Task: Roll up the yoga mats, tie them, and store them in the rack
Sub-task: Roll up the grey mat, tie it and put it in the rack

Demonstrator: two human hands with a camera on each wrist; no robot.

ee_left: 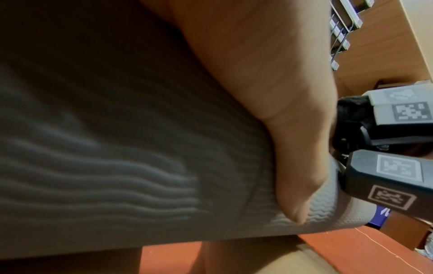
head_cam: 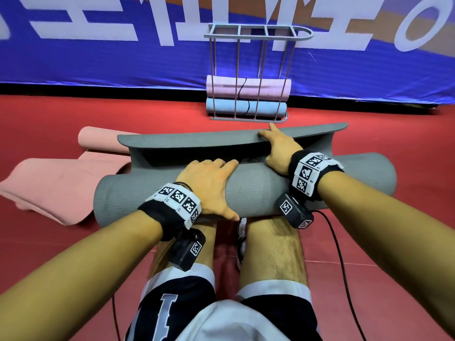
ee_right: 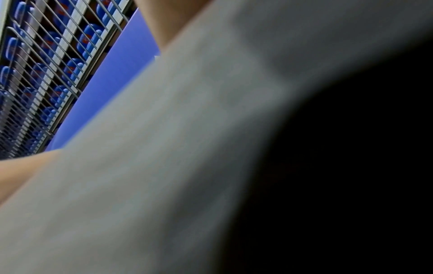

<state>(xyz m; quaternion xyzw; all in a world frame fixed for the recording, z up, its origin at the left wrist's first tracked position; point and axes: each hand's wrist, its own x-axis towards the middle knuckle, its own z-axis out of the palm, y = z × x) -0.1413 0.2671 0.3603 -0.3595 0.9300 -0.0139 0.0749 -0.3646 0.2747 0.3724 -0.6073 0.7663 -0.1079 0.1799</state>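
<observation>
We pressed our left hand [head_cam: 211, 183] flat on the grey yoga mat [head_cam: 246, 190] roll; our right hand [head_cam: 277, 146], fingers curled, gripped its loose flap.

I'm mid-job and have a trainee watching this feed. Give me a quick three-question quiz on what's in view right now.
1. True or false: the rack already holds two rolled mats.
2. Multiple choice: the right hand is on
A. the pink mat on the floor
B. the loose end flap of the grey mat
C. the rack
3. Fill in: the left hand rests on top of the grey ____.

Key
1. True: a pink rolled mat lies on a blue rolled mat, each with a dark tie round it.
2. B: its fingers reach over the flap's raised edge.
3. Roll; the pink mat on the floor lies partly unrolled beside it.
</observation>
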